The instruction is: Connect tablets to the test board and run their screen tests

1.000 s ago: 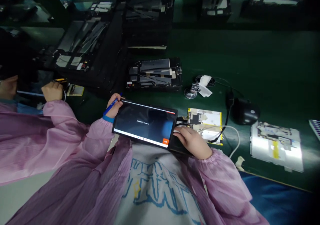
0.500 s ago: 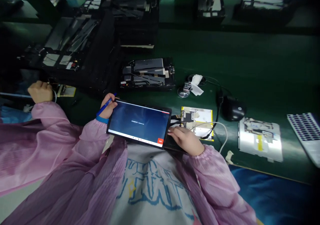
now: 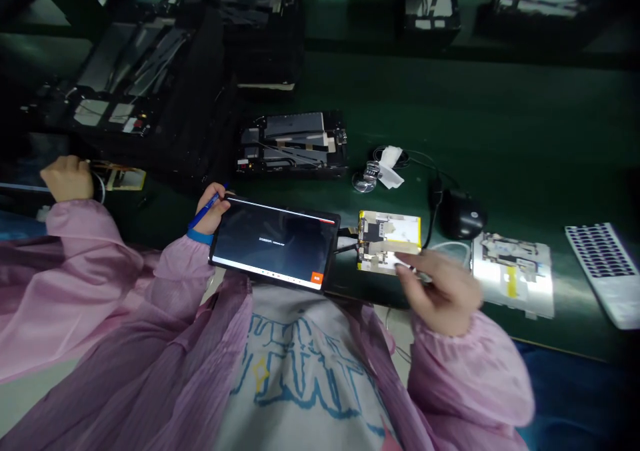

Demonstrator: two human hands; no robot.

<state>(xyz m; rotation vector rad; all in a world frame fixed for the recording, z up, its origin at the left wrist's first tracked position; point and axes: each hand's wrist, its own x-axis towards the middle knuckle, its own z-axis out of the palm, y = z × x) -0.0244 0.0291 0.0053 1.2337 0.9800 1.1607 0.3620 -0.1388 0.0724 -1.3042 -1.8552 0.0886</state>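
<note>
My left hand [image 3: 210, 209] grips the left edge of a tablet [image 3: 275, 241], with a blue pen [image 3: 205, 211] also tucked between its fingers. The tablet's screen is lit dark, with a line of small text and a red-orange button in its lower right corner. My right hand [image 3: 443, 289], slightly blurred, is closed over a white cable [image 3: 453, 245], its end hidden by the fingers. The fingertips lie over the lower right corner of a circuit board with a yellow-edged battery pack [image 3: 400, 227]. Dark leads run between this board and the tablet's right side.
Another person's hand [image 3: 69, 177] is at the far left. Opened tablet bodies [image 3: 293, 143] lie behind my tablet, with taller stacks [image 3: 130, 71] at back left. A suction cup [image 3: 365, 179], a black mouse [image 3: 463, 214], a silver panel [image 3: 513, 277] and a white keyboard [image 3: 603, 271] are rightward.
My right hand has drawn away from the tablet's right edge, moving right with the white cable. The tablet stays in my left hand; the whole view has shifted slightly.
</note>
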